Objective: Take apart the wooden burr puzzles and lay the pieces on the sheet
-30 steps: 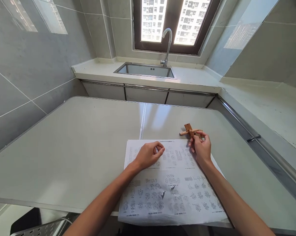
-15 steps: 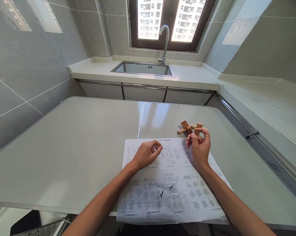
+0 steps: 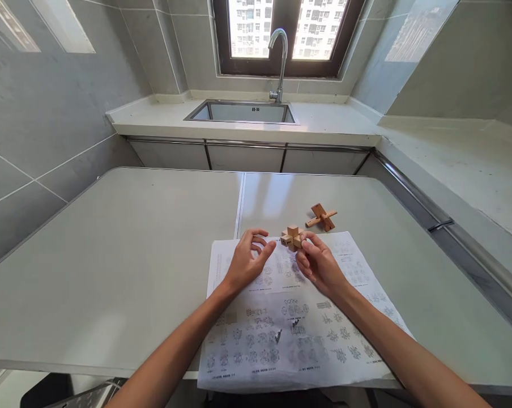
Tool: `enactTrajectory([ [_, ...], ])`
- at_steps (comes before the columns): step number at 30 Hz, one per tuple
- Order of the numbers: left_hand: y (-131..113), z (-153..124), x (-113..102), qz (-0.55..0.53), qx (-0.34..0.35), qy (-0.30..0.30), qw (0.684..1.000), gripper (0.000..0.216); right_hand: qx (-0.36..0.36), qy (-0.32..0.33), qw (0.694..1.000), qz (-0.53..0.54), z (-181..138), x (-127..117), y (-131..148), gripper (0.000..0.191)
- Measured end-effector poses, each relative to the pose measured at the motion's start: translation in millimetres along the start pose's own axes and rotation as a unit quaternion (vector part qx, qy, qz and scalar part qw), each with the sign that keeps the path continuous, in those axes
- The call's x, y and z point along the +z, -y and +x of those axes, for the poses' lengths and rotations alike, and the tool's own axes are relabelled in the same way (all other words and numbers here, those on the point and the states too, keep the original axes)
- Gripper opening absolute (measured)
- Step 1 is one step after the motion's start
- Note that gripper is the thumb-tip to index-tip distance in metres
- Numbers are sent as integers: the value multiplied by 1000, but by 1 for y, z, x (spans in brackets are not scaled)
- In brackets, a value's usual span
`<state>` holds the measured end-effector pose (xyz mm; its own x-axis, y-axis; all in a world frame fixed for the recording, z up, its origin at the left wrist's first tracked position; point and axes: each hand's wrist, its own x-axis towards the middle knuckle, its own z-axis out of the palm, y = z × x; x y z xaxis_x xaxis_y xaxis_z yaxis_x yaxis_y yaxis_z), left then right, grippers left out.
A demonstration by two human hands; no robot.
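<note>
Between finger and thumb, my right hand (image 3: 321, 262) pinches a small wooden burr puzzle (image 3: 293, 237) made of interlocking blocks. It is held above the top part of the printed instruction sheet (image 3: 290, 314), which has rows of small diagrams. To its left, my left hand (image 3: 251, 255) is empty, with thumb and fingers apart and turned towards the puzzle. A gap separates that hand from the puzzle. Just past the sheet's far edge lies a cluster of crossed wooden pieces (image 3: 321, 217), touched by neither hand.
The sheet lies on a pale table (image 3: 111, 272) with a seam (image 3: 240, 204) across it. Beyond the table are a counter with a sink (image 3: 251, 111) and a tap (image 3: 281, 65). A counter with a metal rail (image 3: 413, 187) runs along the right side.
My right hand has moved left from beside the crossed pieces, carrying the burr puzzle over the sheet. The fingers of my left hand have spread and lifted slightly. The view has shifted a little.
</note>
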<state>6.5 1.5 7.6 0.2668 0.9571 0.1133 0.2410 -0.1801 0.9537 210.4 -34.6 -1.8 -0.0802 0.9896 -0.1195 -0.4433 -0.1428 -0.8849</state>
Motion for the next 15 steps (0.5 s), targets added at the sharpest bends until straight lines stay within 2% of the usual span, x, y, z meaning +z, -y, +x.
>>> enactTrajectory([
  [3, 2, 1, 3, -88, -1, 35, 996, 49, 28, 57, 998, 20, 0, 0, -3, 40],
  [8, 2, 0, 4, -177, -49, 140, 973, 64, 56, 135, 989, 37, 0, -4, -11, 40],
  [11, 0, -1, 1, -189, -59, 176, 964, 65, 63, 154, 985, 38, -1, -6, -14, 40],
  [15, -1, 0, -1, -185, -57, 189, 963, 66, 73, 152, 985, 33, -2, -5, -13, 41],
])
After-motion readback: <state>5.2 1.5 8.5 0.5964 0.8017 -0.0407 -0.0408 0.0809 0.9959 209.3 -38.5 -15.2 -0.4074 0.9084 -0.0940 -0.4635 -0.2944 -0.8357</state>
